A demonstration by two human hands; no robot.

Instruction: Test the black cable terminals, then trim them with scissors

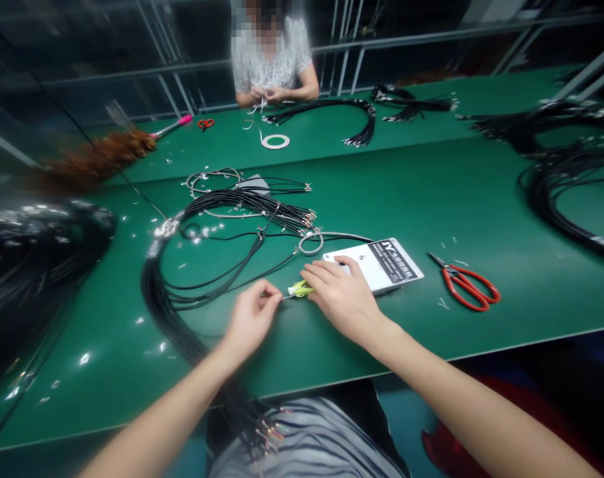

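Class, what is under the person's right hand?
A yellow-green piece pokes out from under the right hand; a white box shows partly beyond it. Whatever the palm covers cannot be seen.

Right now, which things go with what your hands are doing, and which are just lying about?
Seem part of it:
- thin strand, pinched by the left hand
- yellow-green piece, partly under the right hand
- white labelled box, close by
- black cables, probably

Seem just lying about:
- red-handled cutters
- small red scissors
- brown duster
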